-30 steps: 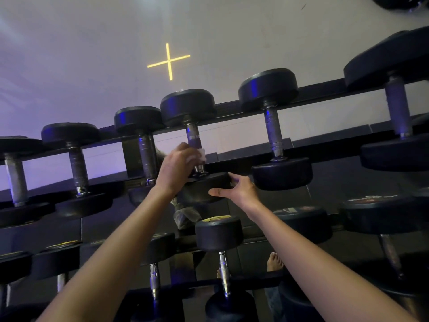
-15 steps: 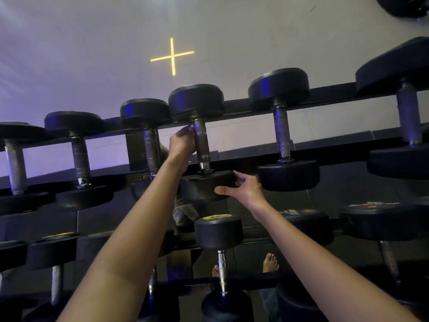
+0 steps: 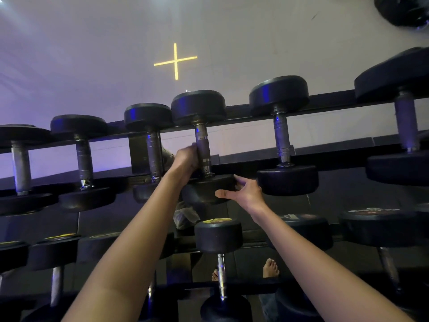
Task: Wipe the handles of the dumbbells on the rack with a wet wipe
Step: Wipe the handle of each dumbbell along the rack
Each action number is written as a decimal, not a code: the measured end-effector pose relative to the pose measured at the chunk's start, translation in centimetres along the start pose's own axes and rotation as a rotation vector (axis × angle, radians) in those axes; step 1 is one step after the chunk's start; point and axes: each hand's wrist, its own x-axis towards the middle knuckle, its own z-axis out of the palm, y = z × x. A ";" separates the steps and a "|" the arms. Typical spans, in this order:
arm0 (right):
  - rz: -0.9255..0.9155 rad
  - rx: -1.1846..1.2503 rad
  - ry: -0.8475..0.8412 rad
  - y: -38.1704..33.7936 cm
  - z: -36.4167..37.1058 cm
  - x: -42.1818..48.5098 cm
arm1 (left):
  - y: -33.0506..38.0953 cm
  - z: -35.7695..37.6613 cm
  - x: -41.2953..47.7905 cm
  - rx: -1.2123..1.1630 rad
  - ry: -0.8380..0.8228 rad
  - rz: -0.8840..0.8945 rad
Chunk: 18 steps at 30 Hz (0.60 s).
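On the upper rack [image 3: 336,99], the left hand [image 3: 185,159] curls round a dumbbell handle [image 3: 202,145] — wipe probably hidden in its palm — while the right hand [image 3: 246,194], fingers straight, steadies the near head [image 3: 206,190]; next, stroke along the shaft.

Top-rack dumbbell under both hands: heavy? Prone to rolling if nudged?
Probably heavy for its size: the dumbbell has thick heads, metal handle. Round heads may roll along the rack if nudged sideways; the right hand on the near head likely steadies it.
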 end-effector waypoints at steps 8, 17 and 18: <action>-0.090 -0.235 0.044 -1.4 0.3 -2.3 | -1.0 -1.2 -3.6 0.413 0.120 0.253; -0.228 -0.373 0.125 -5.0 -2.8 -7.6 | 0.1 -0.8 -9.1 0.107 -0.018 0.300; -0.231 -0.375 0.144 -5.2 -3.4 -8.2 | 0.2 -0.5 -9.5 0.096 -0.044 0.303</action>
